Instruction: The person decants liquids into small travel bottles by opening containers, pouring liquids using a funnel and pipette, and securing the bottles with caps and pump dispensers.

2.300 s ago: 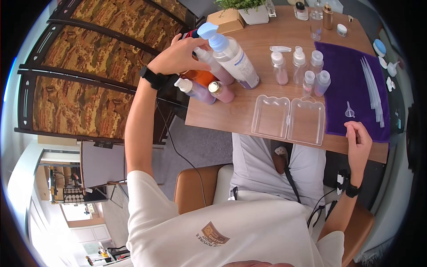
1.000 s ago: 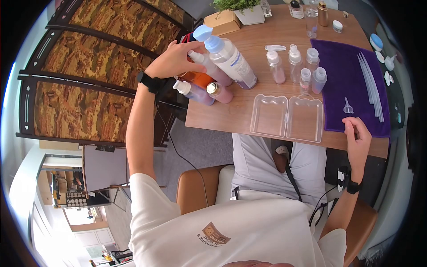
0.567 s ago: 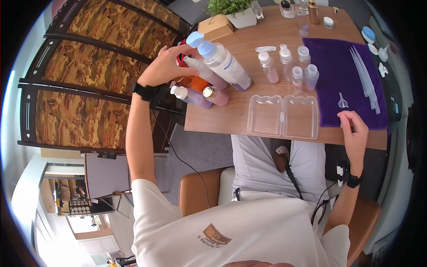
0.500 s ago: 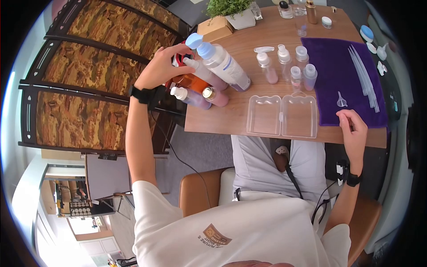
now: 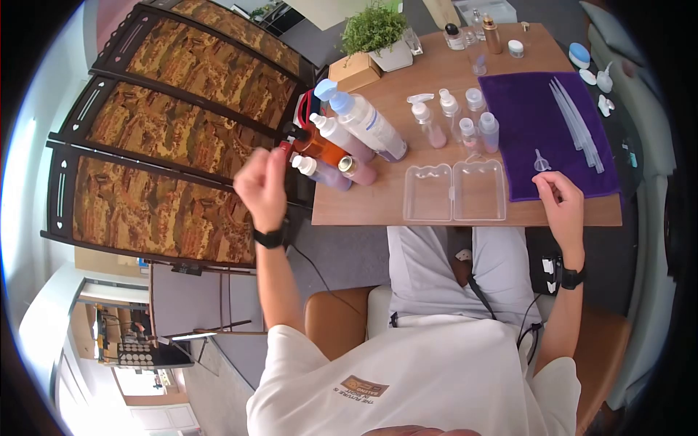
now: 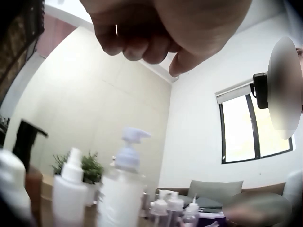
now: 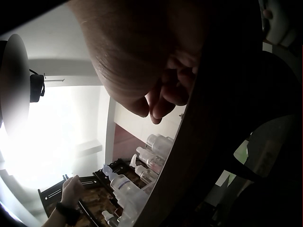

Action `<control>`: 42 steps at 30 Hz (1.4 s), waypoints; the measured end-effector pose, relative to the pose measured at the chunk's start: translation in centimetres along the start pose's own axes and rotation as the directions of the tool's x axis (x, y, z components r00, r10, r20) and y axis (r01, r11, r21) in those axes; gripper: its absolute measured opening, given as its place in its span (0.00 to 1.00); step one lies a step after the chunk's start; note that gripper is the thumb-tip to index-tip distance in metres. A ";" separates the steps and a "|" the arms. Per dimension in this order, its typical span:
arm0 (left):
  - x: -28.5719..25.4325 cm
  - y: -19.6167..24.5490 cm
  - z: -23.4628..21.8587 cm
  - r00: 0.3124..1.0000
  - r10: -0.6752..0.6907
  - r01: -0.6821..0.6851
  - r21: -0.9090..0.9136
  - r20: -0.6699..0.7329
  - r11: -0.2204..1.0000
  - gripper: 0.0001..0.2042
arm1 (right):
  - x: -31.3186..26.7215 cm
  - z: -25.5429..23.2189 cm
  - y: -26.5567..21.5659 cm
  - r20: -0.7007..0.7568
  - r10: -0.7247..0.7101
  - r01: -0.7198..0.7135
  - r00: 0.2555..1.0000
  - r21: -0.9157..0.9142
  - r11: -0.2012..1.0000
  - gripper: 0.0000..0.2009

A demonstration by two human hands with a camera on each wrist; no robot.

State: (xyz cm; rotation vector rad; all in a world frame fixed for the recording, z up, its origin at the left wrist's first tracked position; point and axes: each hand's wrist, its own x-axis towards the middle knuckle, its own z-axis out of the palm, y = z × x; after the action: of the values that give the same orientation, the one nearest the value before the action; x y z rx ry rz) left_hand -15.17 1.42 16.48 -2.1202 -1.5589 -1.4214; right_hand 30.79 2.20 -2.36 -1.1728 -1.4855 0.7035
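My left hand (image 5: 263, 185) is raised off the table's left side, beside the bottles, fingers curled and holding nothing. The left wrist view shows its curled fingers (image 6: 142, 47) above the bottle tops. Nearest it are an amber bottle (image 5: 320, 148) with a black pump, a white-topped lilac bottle (image 5: 323, 174), a pink bottle (image 5: 360, 171), a white spray bottle (image 5: 343, 138) and a large blue-pump bottle (image 5: 374, 127). My right hand (image 5: 563, 207) rests at the table's front edge by the purple towel (image 5: 523, 138), loosely curled and empty, just below a small funnel (image 5: 542, 161).
An open clear case (image 5: 429, 192) lies at the table's front. Several small bottles (image 5: 436, 134) stand behind it. Clear tubes (image 5: 578, 127) lie on the towel. A cardboard box (image 5: 354, 73) and potted plant (image 5: 374, 33) are at the back left, a folding screen (image 5: 167, 152) at the left.
My left hand has let go of the white spray bottle and moved back toward me, off the bottles, its fingers now curled. The head view has shifted. My right hand stays at the table edge.
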 end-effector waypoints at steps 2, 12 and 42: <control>-4.3 -1.7 2.5 0.991 -0.129 0.135 -0.354 0.040 0.925 0.19 | 0.0 0.0 0.0 -0.005 -0.011 0.011 1.000 0.006 1.000 0.05; -13.9 -2.9 13.2 0.821 -0.460 0.552 -0.678 0.338 0.486 0.26 | 0.0 -0.1 1.0 0.008 0.028 -0.028 1.000 0.012 1.000 0.09; -14.8 -1.5 13.7 0.722 -0.483 0.691 -0.541 0.495 0.479 0.24 | -0.3 0.4 1.3 -0.031 0.064 -0.069 0.997 -0.167 0.984 0.13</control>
State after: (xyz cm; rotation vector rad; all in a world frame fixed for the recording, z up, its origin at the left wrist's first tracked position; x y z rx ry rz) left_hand -8.44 0.54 -2.58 -2.3137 -2.3322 -2.3630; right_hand 30.82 2.44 -3.77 -1.3599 -1.5122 0.6148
